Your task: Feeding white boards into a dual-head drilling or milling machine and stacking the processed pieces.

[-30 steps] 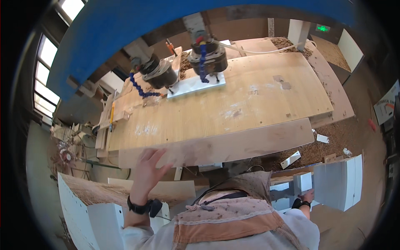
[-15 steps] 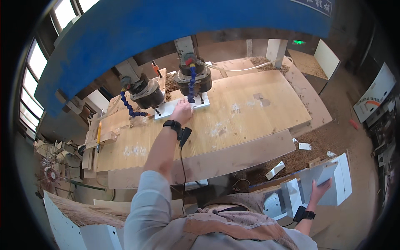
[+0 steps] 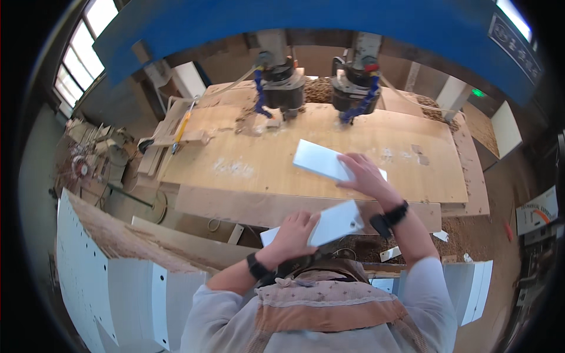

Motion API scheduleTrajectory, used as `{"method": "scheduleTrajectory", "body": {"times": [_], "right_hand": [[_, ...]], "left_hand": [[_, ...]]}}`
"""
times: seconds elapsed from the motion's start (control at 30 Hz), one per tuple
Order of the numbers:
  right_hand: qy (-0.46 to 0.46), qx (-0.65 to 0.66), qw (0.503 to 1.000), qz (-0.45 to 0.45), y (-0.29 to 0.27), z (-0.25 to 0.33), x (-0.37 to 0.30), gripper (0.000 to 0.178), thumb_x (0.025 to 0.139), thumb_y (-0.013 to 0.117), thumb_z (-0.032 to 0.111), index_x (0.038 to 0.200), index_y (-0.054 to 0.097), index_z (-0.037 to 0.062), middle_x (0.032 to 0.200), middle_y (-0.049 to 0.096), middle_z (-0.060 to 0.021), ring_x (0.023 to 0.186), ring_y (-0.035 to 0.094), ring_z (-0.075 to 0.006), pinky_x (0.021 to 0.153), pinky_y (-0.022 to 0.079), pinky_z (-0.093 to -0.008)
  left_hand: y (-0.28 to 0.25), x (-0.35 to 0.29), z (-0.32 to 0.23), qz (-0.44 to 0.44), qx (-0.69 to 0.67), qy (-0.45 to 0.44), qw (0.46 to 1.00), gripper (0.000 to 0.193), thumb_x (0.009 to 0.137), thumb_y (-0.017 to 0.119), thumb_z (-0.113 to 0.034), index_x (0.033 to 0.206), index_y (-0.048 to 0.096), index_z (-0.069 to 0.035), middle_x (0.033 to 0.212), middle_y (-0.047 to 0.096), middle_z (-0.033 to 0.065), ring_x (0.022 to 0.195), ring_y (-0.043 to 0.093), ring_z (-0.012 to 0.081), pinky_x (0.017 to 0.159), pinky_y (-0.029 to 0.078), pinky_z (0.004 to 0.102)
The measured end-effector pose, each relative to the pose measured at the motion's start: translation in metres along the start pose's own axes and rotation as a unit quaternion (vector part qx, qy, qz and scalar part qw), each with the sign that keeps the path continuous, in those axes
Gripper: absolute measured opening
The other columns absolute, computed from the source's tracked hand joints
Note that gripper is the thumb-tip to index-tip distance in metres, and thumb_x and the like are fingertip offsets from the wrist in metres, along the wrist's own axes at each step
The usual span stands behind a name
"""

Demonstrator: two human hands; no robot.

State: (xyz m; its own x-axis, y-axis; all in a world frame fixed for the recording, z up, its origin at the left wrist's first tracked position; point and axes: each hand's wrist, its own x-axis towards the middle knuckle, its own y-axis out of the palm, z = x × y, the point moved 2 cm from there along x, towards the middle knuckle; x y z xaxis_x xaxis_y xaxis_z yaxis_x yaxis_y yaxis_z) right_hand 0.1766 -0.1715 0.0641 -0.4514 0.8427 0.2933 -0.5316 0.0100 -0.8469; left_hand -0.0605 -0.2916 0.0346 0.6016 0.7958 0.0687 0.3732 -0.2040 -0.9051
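Note:
My left hand (image 3: pixel 294 233) grips a white rectangular board (image 3: pixel 334 222) close to my body, in front of the table's near edge. Dark holes show near that board's right end. Over the wooden table top (image 3: pixel 247 167), my right hand (image 3: pixel 366 177) grasps a second white board (image 3: pixel 315 157), thumb on the near side and fingers over its top. No holes show on its visible face. Beyond it, two dark drilling heads (image 3: pixel 283 91) with blue jointed hoses hang over the far part of the table, apart from both boards.
A blue machine beam (image 3: pixel 282 20) crosses overhead. White boards with holes (image 3: pixel 129 294) stand at lower left, and more white boards (image 3: pixel 471 288) at lower right. A yellow-handled tool (image 3: pixel 182 129) lies on the table's left side. Wood chips (image 3: pixel 471 232) cover the floor at right.
My left hand has drawn a white board from under the drilling heads back toward my body. My right hand has brought another board from the right-hand stack over the table. The view has shifted.

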Motion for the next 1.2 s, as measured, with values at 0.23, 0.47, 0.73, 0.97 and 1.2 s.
{"method": "scheduleTrajectory", "body": {"times": [0.23,0.47,0.73,0.97,1.2], "right_hand": [[0.02,-0.178,0.979,0.098,0.101,-0.083,0.165,0.056,0.08,0.067,0.03,0.127,0.05,0.0052,0.126,0.052,-0.0212,0.122,0.045,-0.0356,0.104,0.038,-0.0434],[0.004,-0.117,0.988,0.101,0.098,-0.087,0.203,0.04,0.079,0.064,0.016,0.114,0.053,0.0008,0.12,0.054,-0.0207,0.117,0.05,-0.0357,0.1,0.042,-0.0418],[-0.104,0.013,0.993,0.061,0.093,-0.011,0.126,0.052,0.084,0.065,0.008,0.132,0.047,0.0052,0.143,0.041,-0.0174,0.13,0.043,-0.0341,0.104,0.04,-0.0408],[0.125,0.178,0.936,-0.276,-0.058,-0.03,-0.097,0.021,0.093,0.058,0.011,0.109,0.062,-0.0009,0.1,0.067,-0.0118,0.091,0.063,-0.0175,0.082,0.05,-0.0293],[0.462,0.109,0.721,-0.505,-0.05,-0.136,-0.422,0.035,0.1,0.049,0.029,0.076,0.051,0.0037,0.069,0.057,-0.0033,0.059,0.05,-0.0129,0.052,0.042,-0.0284]], "left_hand": [[-0.074,-0.174,-0.013,-0.033,-0.051,-0.194,0.979,0.083,0.056,0.079,-0.022,0.133,0.05,-0.012,0.123,0.047,0.019,0.112,0.049,0.0371,0.095,0.041,0.0444],[-0.146,-0.32,-0.073,-0.241,0.068,-0.508,0.825,0.077,0.054,0.078,-0.014,0.128,0.057,-0.012,0.13,0.046,0.0196,0.121,0.045,0.0389,0.102,0.04,0.0437],[-0.17,-0.393,-0.046,-0.26,0.141,-0.561,0.773,0.063,0.062,0.076,-0.007,0.123,0.061,-0.009,0.129,0.048,0.0163,0.12,0.044,0.0355,0.102,0.04,0.0423],[-0.173,-0.318,-0.051,-0.289,0.21,-0.531,0.768,0.055,0.06,0.081,-0.007,0.113,0.066,-0.008,0.102,0.055,0.0118,0.095,0.054,0.0296,0.084,0.045,0.0402],[-0.143,-0.183,-0.016,-0.238,0.075,-0.304,0.919,0.04,0.068,0.079,-0.009,0.107,0.067,-0.007,0.079,0.059,0.0079,0.079,0.058,0.0248,0.072,0.046,0.0366]]}}
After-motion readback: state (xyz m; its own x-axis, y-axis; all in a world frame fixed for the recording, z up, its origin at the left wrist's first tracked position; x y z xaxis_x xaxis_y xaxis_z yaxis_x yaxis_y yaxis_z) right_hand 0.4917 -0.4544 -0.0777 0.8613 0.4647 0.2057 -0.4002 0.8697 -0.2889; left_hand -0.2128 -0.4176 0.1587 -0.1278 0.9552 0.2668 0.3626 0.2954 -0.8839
